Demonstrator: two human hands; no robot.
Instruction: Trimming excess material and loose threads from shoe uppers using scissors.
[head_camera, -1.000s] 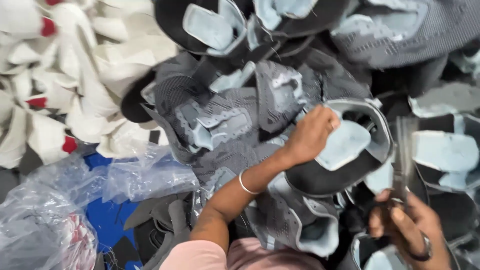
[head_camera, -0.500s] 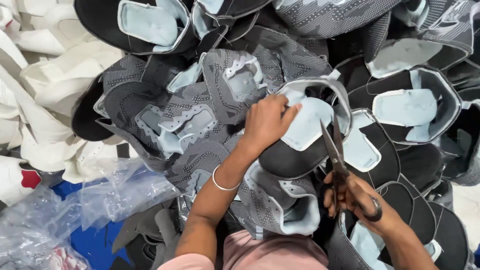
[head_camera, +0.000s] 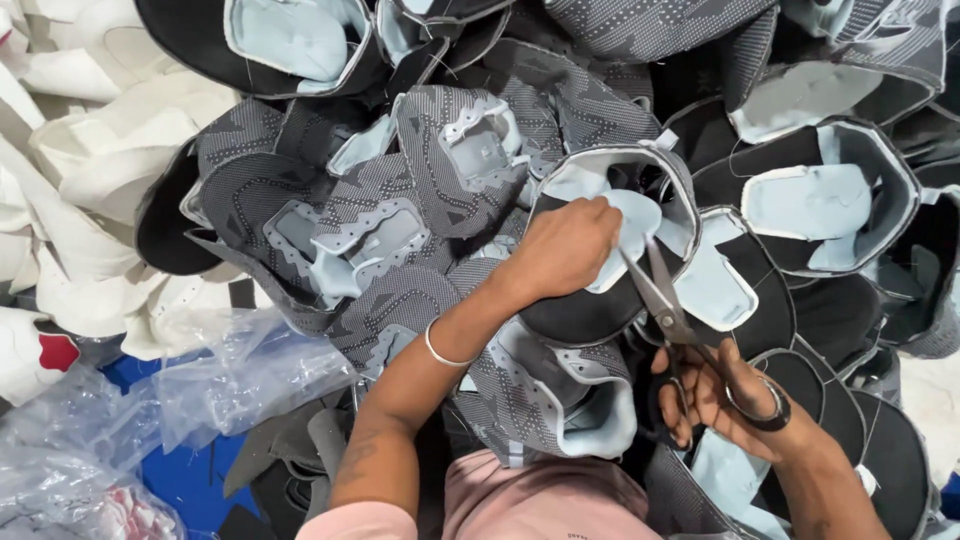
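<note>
At the far left lay a heap of white shoe-upper pieces (head_camera: 100, 190), one with a red patch, and below it, toward 7 o'clock, crumpled clear plastic bags (head_camera: 200, 390) rested on a blue surface (head_camera: 185, 480). Toward the centre, grey patterned knit shoe uppers (head_camera: 380, 240) with pale blue eyelet trim lay overlapping in a pile. The left hand (head_camera: 565, 250), with a thin silver bangle (head_camera: 440, 355) on its wrist, reached up from 6 o'clock; its fingers were curled closed, pinching the pale blue lining of a black shoe upper (head_camera: 600, 300) that lay just right of centre, on top of the pile. Directly at 3 o'clock of that hand, the tips of a pair of scissors (head_camera: 665, 300) were parted and touched the lining edge of the same upper. The right hand (head_camera: 725, 405), at 4 o'clock of the upper, gripped the scissors, thumb and fingers threaded through the black handle loops. Further black uppers with pale blue linings (head_camera: 810, 200) filled the right side, toward 2 o'clock. A pink garment (head_camera: 545, 500) showed at 6 o'clock.
</note>
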